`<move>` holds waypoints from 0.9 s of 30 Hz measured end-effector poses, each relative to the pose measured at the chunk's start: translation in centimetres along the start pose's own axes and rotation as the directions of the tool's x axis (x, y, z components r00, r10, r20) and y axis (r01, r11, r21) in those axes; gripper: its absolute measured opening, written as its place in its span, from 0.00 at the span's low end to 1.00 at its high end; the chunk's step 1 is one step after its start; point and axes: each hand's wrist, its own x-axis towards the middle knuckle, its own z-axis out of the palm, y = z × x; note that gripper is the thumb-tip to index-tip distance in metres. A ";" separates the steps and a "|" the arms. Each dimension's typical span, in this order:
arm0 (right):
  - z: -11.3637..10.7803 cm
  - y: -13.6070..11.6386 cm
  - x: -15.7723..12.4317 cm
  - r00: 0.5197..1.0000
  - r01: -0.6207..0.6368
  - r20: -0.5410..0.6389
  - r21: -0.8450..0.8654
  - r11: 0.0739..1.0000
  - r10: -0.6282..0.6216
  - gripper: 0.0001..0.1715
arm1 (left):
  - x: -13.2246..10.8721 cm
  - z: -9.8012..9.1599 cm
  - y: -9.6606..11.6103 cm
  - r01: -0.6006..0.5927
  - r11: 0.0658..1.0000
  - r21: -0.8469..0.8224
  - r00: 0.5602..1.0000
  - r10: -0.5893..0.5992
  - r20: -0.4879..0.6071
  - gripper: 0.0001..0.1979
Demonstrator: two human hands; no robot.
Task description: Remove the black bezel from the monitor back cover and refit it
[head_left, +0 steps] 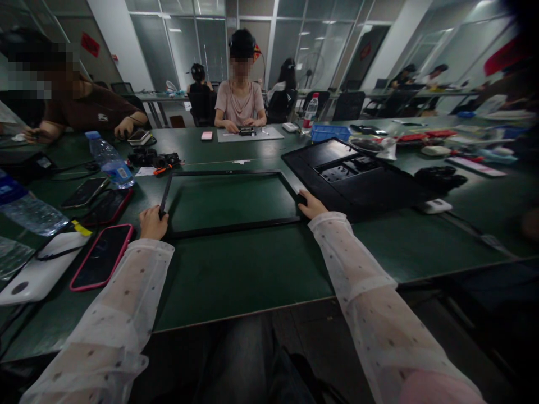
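Observation:
A thin black rectangular frame [236,226], like a screen bezel, is held just over or against the green tabletop [252,269]; I cannot tell if it touches. My left hand [153,223] grips its left side near the front corner. At the right side, my right hand [311,205] has its fingers closed around the edge. Through the opening of the frame the green surface shows. Close to my right hand lies a large black panel [379,188] with a rectangular cutout that shows parts inside.
To the left are a phone with a pink case [103,255], a white power bank [42,269], and a water bottle [110,160]. Farther off stand a blue basket [330,133] and another bottle [310,113]. A person [240,101] sits opposite, and another person [84,106] at the left.

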 end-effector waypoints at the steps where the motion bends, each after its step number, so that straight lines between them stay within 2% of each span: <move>1: 0.0 -0.1 0.0 1.000 0.001 0.000 -0.002 1.000 -0.001 0.43 | 0.0 -0.1 0.1 0.005 1.000 -0.007 1.000 -0.005 -0.005 0.18; 5: 0.1 -0.3 -0.2 1.000 -0.018 -0.001 -0.008 1.000 0.018 0.41 | -0.1 -0.3 0.3 0.012 0.999 -0.030 1.000 -0.013 -0.014 0.14; 9: 0.2 -0.7 -0.4 0.999 -0.022 -0.028 0.009 1.000 0.022 0.40 | -0.1 -0.4 0.5 -0.012 0.999 -0.035 1.000 0.011 -0.027 0.15; 16: 0.4 -0.5 -0.1 0.996 0.005 -0.089 0.067 0.998 0.001 0.36 | -0.1 -1.0 1.4 0.007 0.954 0.300 0.990 -0.047 0.129 0.20; 22: 0.7 -0.1 0.1 0.998 -0.022 -0.063 0.058 0.998 0.026 0.36 | -0.1 -1.1 1.5 -0.012 0.940 0.341 0.989 -0.039 0.141 0.22; 27: 0.7 -0.1 0.0 0.996 -0.005 -0.093 0.104 0.995 0.014 0.35 | -0.1 -0.9 1.1 -0.029 0.941 0.338 0.988 -0.024 0.152 0.22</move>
